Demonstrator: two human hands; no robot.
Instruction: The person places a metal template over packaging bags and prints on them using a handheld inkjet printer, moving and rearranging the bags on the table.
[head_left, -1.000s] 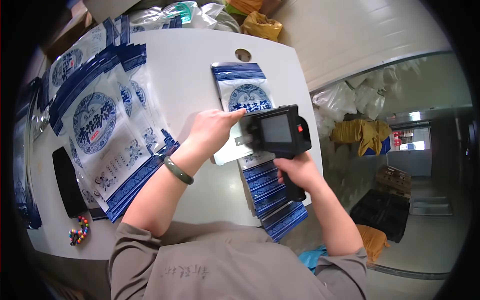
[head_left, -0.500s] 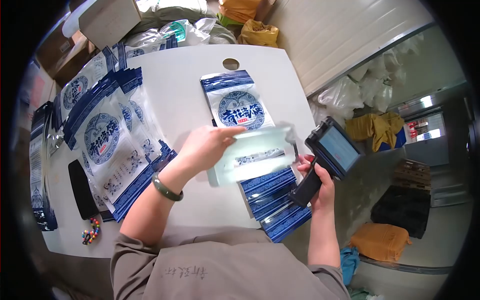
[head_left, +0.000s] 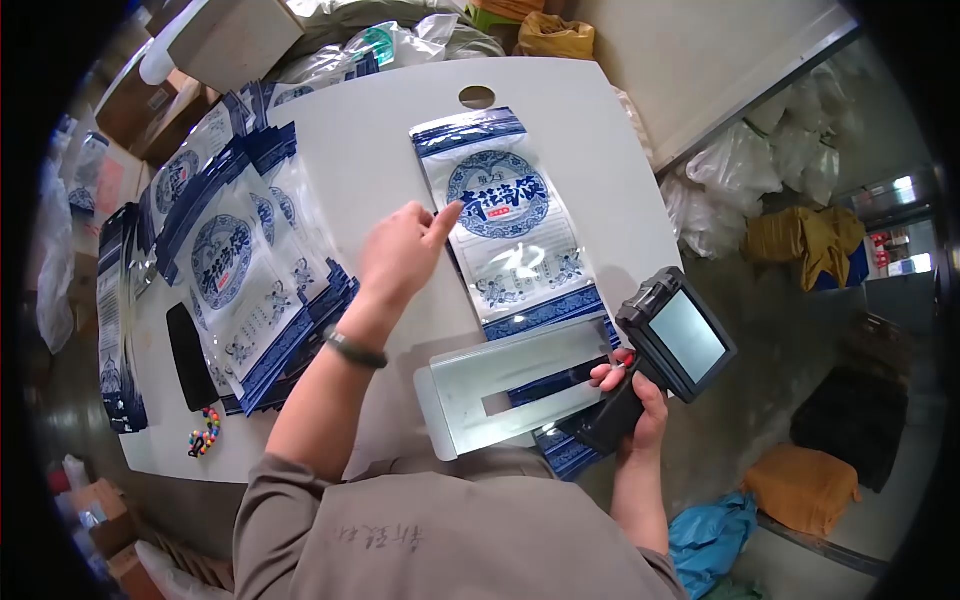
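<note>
In my right hand (head_left: 640, 405) is a black handheld inkjet printer (head_left: 655, 350) with a lit screen. A pale metal guide plate (head_left: 465, 385) with a rectangular cut-out joins its front, tilted over the lower end of a stack of bags. The top bag (head_left: 525, 260) is white with blue bands and a round blue design, lying flat. My left hand (head_left: 405, 245) is at its upper left edge. Its fingers are curled and the thumb points at the bag; whatever they may hold is hidden.
More printed bags (head_left: 235, 270) lie fanned in piles on the left of the white table (head_left: 385, 120). Beside them are a black elongated object (head_left: 188, 355) and a colourful bead string (head_left: 205, 435). A round hole (head_left: 477, 97) pierces the table near its far edge.
The printer and its plate have moved down toward me, uncovering the top bag's middle. My left hand has left the plate and moved up to the bag's left edge. The camera view has shifted.
</note>
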